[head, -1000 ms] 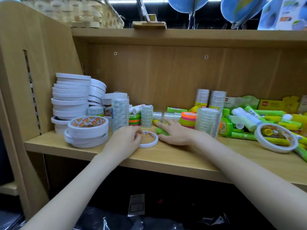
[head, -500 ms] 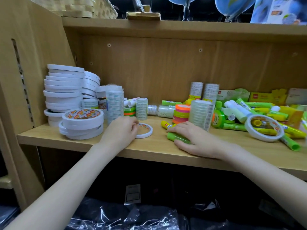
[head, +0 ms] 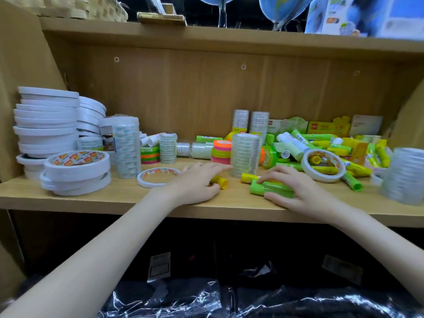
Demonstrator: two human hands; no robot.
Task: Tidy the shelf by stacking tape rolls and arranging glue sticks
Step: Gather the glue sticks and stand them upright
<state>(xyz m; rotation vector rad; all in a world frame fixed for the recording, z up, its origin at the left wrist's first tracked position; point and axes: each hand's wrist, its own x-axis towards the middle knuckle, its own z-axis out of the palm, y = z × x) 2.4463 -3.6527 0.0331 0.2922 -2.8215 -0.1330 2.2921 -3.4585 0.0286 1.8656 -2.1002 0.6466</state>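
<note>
Wooden shelf (head: pixel 114 198) boards frame the clutter, and by the look of it the tidying is only partly done: at the left, white tape rolls (head: pixel 46 125) already stand stacked, while one thin tape roll (head: pixel 158 177) lies loose and flat near the front edge. To the right a heap of glue sticks (head: pixel 321 145) remains unsorted — most of the arranging is left. The left hand (head: pixel 197 182) lies over a yellow glue stick (head: pixel 221 182), fingers stretched flat; whether it grips is unclear. The right hand (head: pixel 298 191) curls round a green glue stick (head: pixel 263 188), which lies on its side on the board just under its fingers.
</note>
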